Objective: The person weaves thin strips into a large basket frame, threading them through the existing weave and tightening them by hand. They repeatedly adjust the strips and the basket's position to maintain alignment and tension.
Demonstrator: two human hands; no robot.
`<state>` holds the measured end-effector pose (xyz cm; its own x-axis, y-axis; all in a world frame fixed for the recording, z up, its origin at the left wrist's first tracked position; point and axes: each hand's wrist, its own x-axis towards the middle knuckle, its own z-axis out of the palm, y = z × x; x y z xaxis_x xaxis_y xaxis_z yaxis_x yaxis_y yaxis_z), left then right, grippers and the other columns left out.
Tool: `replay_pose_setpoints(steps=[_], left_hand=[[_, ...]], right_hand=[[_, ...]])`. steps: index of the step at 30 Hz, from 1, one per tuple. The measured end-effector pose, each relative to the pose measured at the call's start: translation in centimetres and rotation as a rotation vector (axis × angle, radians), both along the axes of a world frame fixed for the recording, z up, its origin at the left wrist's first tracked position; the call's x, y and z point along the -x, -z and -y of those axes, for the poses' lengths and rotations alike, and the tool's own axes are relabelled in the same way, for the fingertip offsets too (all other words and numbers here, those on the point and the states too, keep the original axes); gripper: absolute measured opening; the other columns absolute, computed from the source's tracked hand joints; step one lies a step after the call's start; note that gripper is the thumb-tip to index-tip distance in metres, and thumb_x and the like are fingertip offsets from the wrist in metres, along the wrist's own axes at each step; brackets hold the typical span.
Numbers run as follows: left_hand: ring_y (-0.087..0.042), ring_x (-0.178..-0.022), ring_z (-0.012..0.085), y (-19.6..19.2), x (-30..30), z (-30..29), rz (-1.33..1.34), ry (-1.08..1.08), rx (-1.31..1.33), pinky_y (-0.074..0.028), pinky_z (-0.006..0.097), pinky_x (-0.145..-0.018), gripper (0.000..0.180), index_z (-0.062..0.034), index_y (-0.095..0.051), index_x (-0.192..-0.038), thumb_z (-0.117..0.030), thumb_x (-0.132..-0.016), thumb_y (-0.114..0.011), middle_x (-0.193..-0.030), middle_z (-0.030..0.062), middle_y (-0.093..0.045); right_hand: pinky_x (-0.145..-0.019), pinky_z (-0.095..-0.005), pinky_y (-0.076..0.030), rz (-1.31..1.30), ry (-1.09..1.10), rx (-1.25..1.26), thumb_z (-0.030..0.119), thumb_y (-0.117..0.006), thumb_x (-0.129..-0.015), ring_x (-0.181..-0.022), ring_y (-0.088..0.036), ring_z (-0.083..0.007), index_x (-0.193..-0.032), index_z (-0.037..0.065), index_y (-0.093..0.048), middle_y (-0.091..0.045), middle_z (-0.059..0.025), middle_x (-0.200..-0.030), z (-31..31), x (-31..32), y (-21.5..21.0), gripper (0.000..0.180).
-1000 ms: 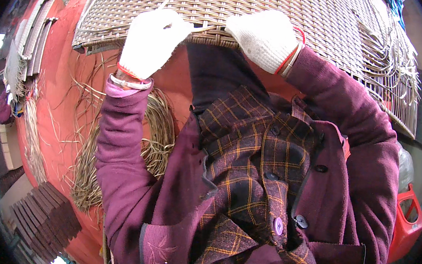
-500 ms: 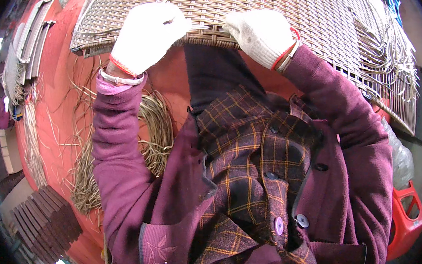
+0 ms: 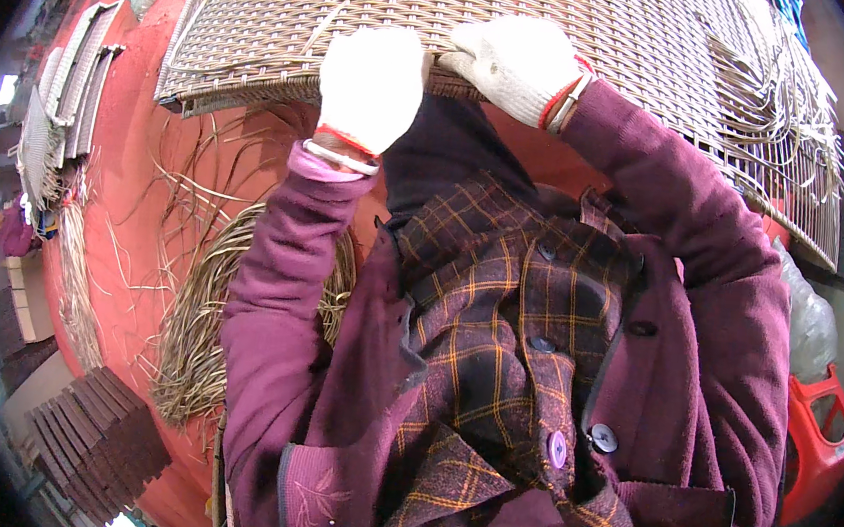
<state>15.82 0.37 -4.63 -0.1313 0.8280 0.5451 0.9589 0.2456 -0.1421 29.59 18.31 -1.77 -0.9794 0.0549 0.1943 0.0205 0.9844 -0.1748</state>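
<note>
The woven rattan panel (image 3: 523, 31) occupies the upper part of the view, from eleven o'clock across to two o'clock, its near edge running just above the person's chest. Both hands wear white knit gloves with red cuffs.

The left hand (image 3: 370, 83) sits at twelve o'clock, slightly left of centre, on the panel's near edge. Its fingers are curled together in a fist against the weave; whether a strand is pinched inside cannot be told. A single pale strand (image 3: 339, 5) rises from just beside this hand across the panel's face.

The right hand (image 3: 515, 66) lies just beside the left, toward one o'clock, fingers folded over the same edge and clamped on it.

Loose unwoven strand ends (image 3: 786, 115) hang from the panel at two o'clock. A bundle of loose rattan strips (image 3: 201, 324) lies on the red floor (image 3: 138, 178) at nine o'clock. Dark slatted panels (image 3: 95, 441) lie at eight o'clock. A red plastic stool (image 3: 817, 449) stands at four o'clock.
</note>
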Motion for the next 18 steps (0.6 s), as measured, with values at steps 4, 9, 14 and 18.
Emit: replay_pose_setpoints(steps=[4,9,14,18], left_hand=[[-0.07,-0.086,0.0307,-1.7,0.0,-0.2,-0.017,0.026,0.12,-0.056,0.045,-0.079,0.015,-0.0114,-0.074,-0.098,-0.025,-0.096,-0.07,-0.09,0.0076,-0.071],[-0.072,-0.095,0.03,-3.7,0.9,-0.5,-0.046,0.229,-0.068,-0.057,0.045,-0.084,0.017,-0.0112,-0.077,-0.11,-0.022,-0.1,-0.069,-0.101,0.0075,-0.075],[-0.075,-0.103,0.0322,-3.9,-1.6,-2.6,0.655,0.464,0.136,-0.06,0.043,-0.091,0.021,-0.0076,-0.079,-0.114,-0.02,-0.098,-0.071,-0.111,0.0105,-0.079],[-0.077,-0.098,0.0313,-5.0,-0.8,-2.4,0.378,0.499,0.024,-0.062,0.041,-0.087,0.017,-0.0078,-0.08,-0.108,-0.014,-0.096,-0.071,-0.107,0.0108,-0.08]], right_hand=[[-0.071,-0.0524,-0.058,-0.046,0.032,-0.077,0.042,-0.06,-0.107,-0.081,-0.074,-0.0375,-0.103,0.017,-0.073,-0.075,-0.014,-0.087,-0.5,-0.9,-0.6,0.029],[-0.072,-0.0492,-0.056,-0.016,0.18,0.009,0.038,-0.059,-0.108,-0.08,-0.073,-0.0382,-0.102,0.012,-0.076,-0.072,-0.0162,-0.085,-3.1,-7.2,-3.8,0.032],[-0.074,-0.0522,-0.054,-0.097,0.293,0.27,0.035,-0.064,-0.105,-0.082,-0.072,-0.0404,-0.105,0.012,-0.076,-0.071,-0.0175,-0.084,-4.0,-12.0,-5.3,0.027],[-0.072,-0.0538,-0.055,-0.132,0.256,0.148,0.033,-0.061,-0.106,-0.082,-0.072,-0.0421,-0.101,0.012,-0.075,-0.072,-0.0181,-0.084,-3.5,-11.4,-4.5,0.026]])
